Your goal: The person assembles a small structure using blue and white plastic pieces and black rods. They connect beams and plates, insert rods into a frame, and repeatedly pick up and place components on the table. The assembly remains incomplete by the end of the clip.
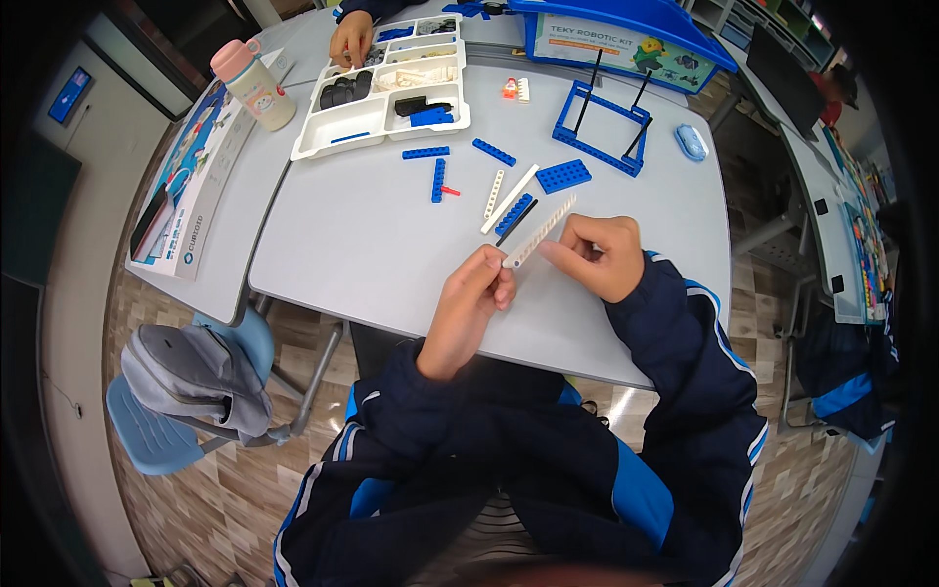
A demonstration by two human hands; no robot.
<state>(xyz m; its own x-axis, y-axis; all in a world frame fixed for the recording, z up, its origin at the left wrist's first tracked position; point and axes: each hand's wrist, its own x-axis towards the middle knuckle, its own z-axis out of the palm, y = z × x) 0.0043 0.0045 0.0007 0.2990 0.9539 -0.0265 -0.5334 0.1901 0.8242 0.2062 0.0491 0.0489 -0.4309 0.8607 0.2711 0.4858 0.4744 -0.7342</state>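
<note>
Between the thumb and fingers of my left hand (pixel 468 305) is the near end of a white beam with a row of holes (pixel 544 233), tilted up and away to the right. My right hand (pixel 604 256) sits just right of the beam, thumb and fingers curled together. Whatever those fingers hold, if anything, is hidden. Just beyond the beam lie a blue studded beam (pixel 511 215), a thin black rod (pixel 518 222), a plain white bar (pixel 509 200) and a shorter white holed beam (pixel 494 194). Farther off is a blue studded plate (pixel 563 176).
Blue beams (pixel 425 153) and a red peg (pixel 451 191) lie farther left. A blue frame with black rods (pixel 598 154) stands far right, before a blue bin (pixel 626 49). Another person's hand (pixel 352 37) reaches into the white parts tray (pixel 305 147). A bottle (pixel 262 96) stands left.
</note>
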